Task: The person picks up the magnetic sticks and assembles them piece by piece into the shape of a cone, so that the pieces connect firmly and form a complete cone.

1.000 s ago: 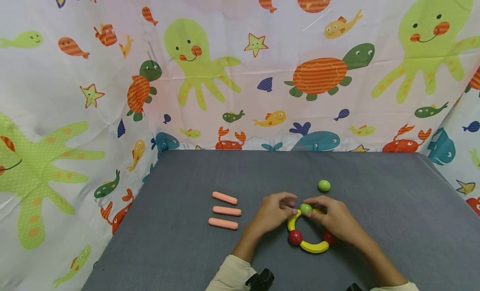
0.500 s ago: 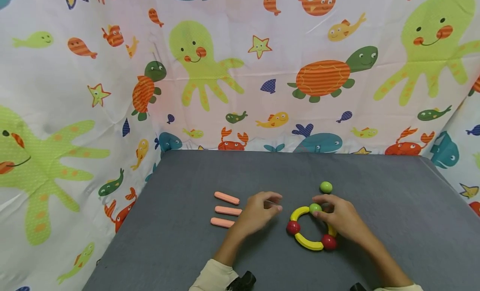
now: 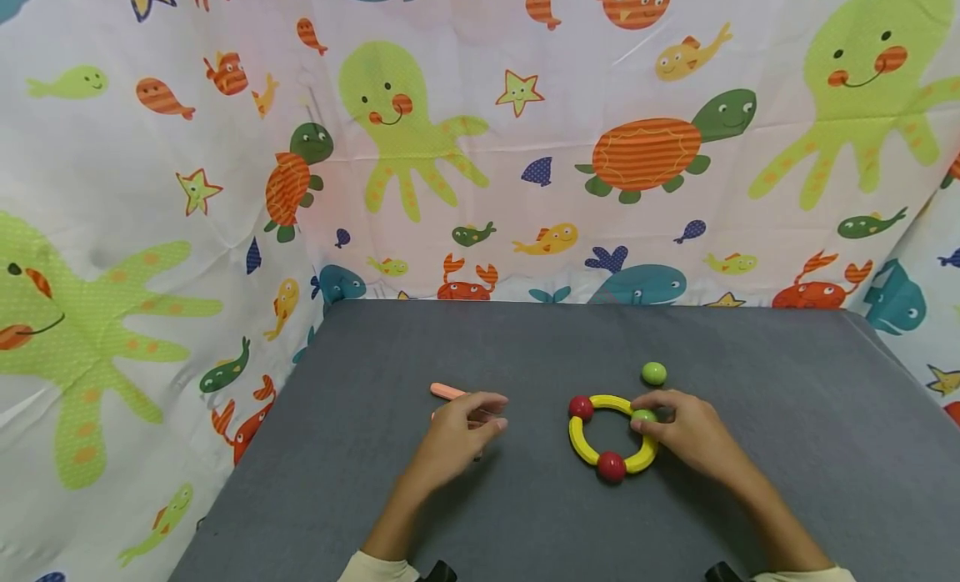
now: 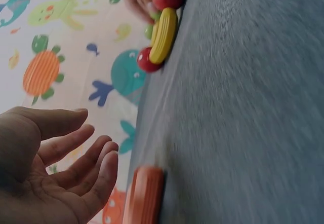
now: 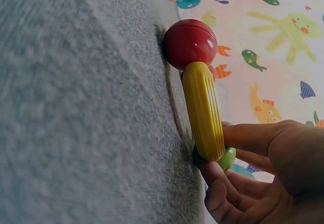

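The ring is lying flat on the grey worktop, a little right of centre: yellow curved pieces joined by two red balls and a green ball. Your right hand is sitting at the ring's right side, and you are pinching that green ball between thumb and fingertips; the right wrist view shows the fingers closing around the ball at the end of a ribbed yellow piece, with a red ball at its other end. The ring is resting on the cloth rather than being lifted.

A second, loose green ball is lying just beyond the ring, apart from it and from your hand.

Your left hand is hovering to the left of the ring, well apart from it, holding nothing; the fingers are loosely curved and spread, as the left wrist view shows. It is covering part of a group of pink sticks; one is showing fully beyond the fingertips, and how many are lying beneath the hand you cannot tell. In the left wrist view one stick is lying just below the fingers, not touched.

A sea-creature curtain is hanging behind and beside the worktop.
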A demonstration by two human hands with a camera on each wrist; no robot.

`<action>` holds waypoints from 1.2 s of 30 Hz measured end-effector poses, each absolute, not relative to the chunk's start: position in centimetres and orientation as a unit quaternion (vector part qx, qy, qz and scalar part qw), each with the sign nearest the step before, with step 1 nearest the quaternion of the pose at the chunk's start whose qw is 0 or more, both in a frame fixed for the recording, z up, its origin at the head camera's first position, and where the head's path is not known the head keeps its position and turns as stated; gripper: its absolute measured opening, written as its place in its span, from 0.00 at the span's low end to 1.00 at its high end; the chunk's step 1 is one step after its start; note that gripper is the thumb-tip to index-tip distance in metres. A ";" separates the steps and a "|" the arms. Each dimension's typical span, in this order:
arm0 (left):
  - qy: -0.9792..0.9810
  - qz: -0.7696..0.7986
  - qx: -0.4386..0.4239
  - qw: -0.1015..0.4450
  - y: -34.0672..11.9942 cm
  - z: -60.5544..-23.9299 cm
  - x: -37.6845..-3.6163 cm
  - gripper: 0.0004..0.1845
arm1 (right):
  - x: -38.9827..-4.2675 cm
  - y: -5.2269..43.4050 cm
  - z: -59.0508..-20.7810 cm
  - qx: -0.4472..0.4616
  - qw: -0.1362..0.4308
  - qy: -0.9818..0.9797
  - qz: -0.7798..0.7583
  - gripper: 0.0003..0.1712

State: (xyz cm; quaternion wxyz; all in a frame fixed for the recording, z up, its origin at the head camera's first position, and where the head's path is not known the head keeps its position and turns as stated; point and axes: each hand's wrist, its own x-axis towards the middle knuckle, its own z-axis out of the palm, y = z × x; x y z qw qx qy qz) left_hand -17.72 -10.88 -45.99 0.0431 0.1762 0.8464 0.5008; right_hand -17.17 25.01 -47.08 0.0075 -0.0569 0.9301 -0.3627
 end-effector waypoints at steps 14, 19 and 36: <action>0.856 0.512 0.069 0.027 -15.6 -46.9 -16.2 0.21 | -17.2 26.6 -46.3 -0.051 0.094 0.900 -0.423 0.21; 0.878 0.477 0.046 0.017 -16.5 -47.0 -16.1 0.19 | -17.2 27.3 -46.0 -0.059 0.127 0.893 -0.428 0.21; 0.901 0.423 0.065 0.065 -17.4 -47.6 -16.5 0.21 | -17.5 28.7 -46.0 -0.101 0.183 0.865 -0.456 0.24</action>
